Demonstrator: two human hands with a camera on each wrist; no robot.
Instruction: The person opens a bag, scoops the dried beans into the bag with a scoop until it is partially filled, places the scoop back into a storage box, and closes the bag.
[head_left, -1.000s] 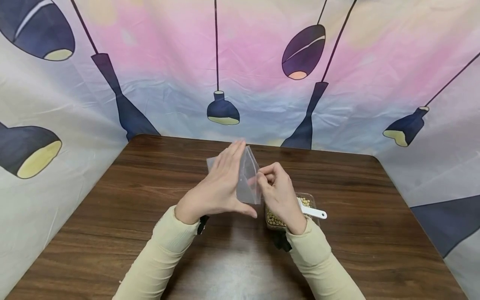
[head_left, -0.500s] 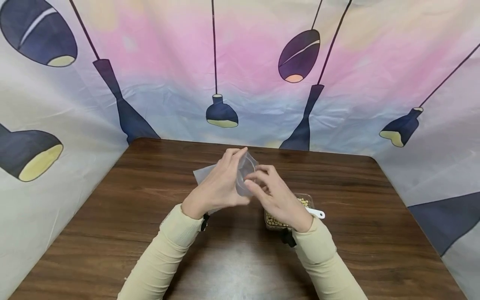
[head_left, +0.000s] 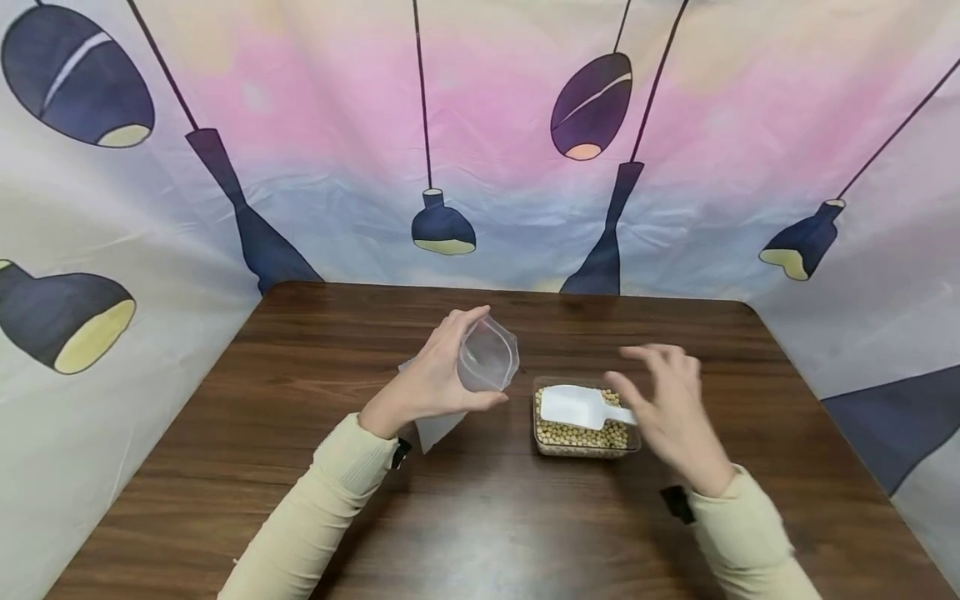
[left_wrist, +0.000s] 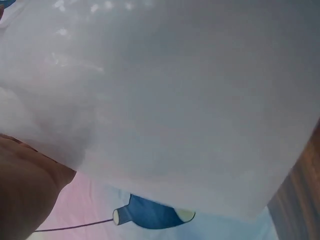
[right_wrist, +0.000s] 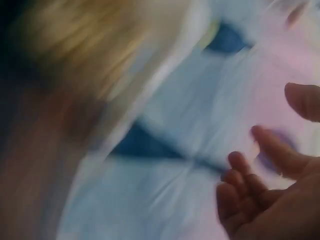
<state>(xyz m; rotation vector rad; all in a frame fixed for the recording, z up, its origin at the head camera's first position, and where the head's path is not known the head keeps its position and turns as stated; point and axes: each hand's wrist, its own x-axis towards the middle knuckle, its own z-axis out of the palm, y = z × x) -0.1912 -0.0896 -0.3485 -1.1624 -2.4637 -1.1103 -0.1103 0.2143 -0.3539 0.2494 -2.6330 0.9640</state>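
My left hand (head_left: 431, 375) holds a clear plastic bag (head_left: 489, 358) near the middle of the table, thumb below and fingers above its rounded, spread mouth. The bag's body passes behind the hand, and its lower end shows under the palm. In the left wrist view the translucent bag (left_wrist: 190, 110) fills most of the picture. A white scoop (head_left: 573, 406) lies on dried soybeans (head_left: 577, 436) in a clear plastic container (head_left: 588, 453). Beside the scoop's handle, my right hand (head_left: 675, 408) hovers with fingers loosely spread and nothing in them; its fingers (right_wrist: 285, 155) also show in the right wrist view.
A dark wood-grain table (head_left: 480, 525) spreads under both arms. Behind its far edge hangs a pastel cloth backdrop (head_left: 337, 125) printed with dark lamps, which continues along both sides.
My right hand has left the bag's mouth and moved right, to the scoop's handle end. The bag's mouth has been spread wider in my left hand. The scoop and container are now uncovered.
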